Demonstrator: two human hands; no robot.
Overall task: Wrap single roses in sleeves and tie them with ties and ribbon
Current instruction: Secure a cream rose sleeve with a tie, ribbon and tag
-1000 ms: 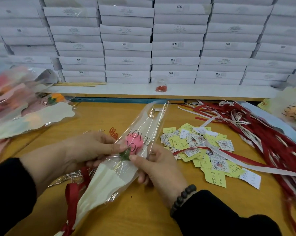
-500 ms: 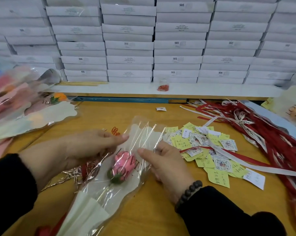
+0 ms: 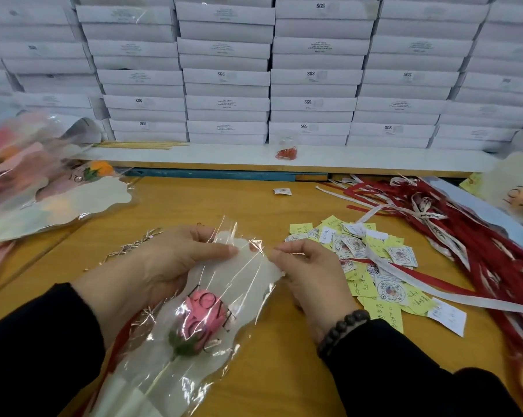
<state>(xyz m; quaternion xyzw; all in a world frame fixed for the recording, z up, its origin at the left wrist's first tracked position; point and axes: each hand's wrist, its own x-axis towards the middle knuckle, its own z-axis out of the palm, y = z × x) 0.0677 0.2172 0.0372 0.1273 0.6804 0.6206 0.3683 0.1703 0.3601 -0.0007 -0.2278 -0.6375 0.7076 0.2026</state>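
Crinkled clear sleeve (image 3: 224, 284), pink rose (image 3: 204, 317)

A yellow-brown wooden worktable (image 3: 284, 371) is carrying a scattered heap of small yellow and white paper tags (image 3: 371, 266) beside a tangled pile of red and white ribbons (image 3: 465, 236). Wrapped roses in clear plastic sleeves (image 3: 43, 200) are lying at its left edge, with thin gold wire ties (image 3: 127, 248) nearby

Left hand (image 3: 176, 260) palm down, fingers extended rightward, thumb beneath, pinching. Right hand (image 3: 311, 275) opposite, fingers curled, thumb and forefinger pinched. Black sleeves on both forearms; bead bracelet on right wrist.
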